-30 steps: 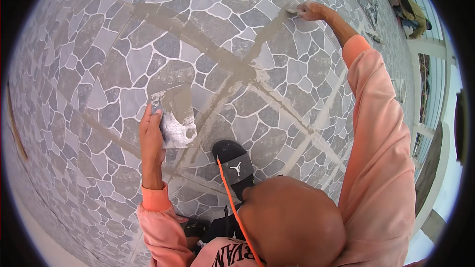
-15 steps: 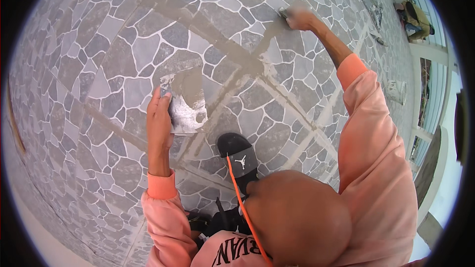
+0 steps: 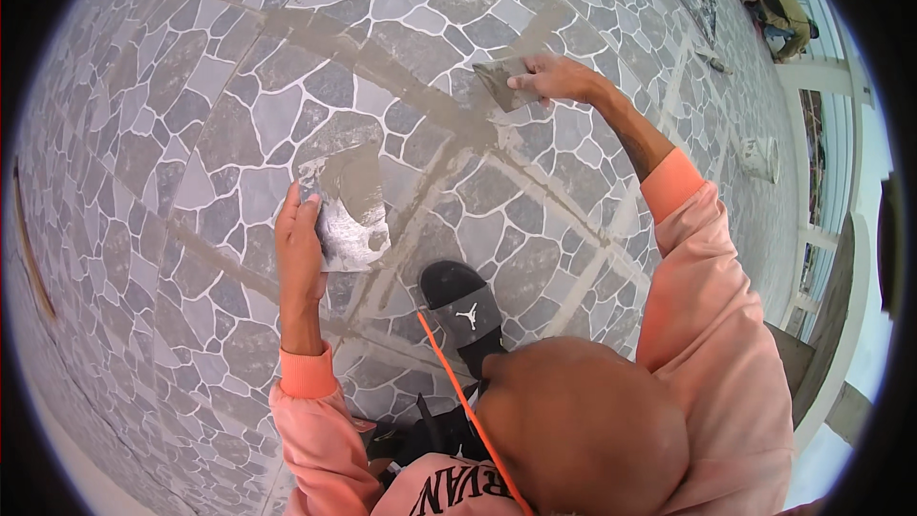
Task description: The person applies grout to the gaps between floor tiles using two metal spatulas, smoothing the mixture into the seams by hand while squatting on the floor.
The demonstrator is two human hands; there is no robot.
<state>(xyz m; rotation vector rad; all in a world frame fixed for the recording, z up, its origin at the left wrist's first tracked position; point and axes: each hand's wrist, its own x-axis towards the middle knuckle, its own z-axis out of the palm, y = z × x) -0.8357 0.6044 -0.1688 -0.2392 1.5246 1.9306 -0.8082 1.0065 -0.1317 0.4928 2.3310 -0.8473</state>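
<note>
My left hand (image 3: 301, 244) grips the edge of a flat rectangular board (image 3: 351, 246), held low over the floor. A smooth pile of grey grout (image 3: 357, 177) covers its far part; white smears mark the rest. My right hand (image 3: 562, 79), farther off to the right, pinches a thin flat scraper (image 3: 497, 86) smeared with grey, thumb on top. The scraper is beside a wide joint filled with grey grout (image 3: 444, 107) on the stone-patterned tile floor. Whether its edge touches the tile I cannot tell. More grout-coated joints cross near the middle of the view.
My black sandalled foot (image 3: 455, 289) stands on the tiles just right of the board. An orange cord (image 3: 449, 368) hangs before me. To the right stands a whitish bucket (image 3: 761, 161). Some tools (image 3: 714, 61) lie farther away, and another person (image 3: 788, 19) crouches by the railing.
My right hand has come nearer and slightly left with the scraper, away from the far end of the grouted joint; the blade now shows flat. The board has shifted slightly left and nearer.
</note>
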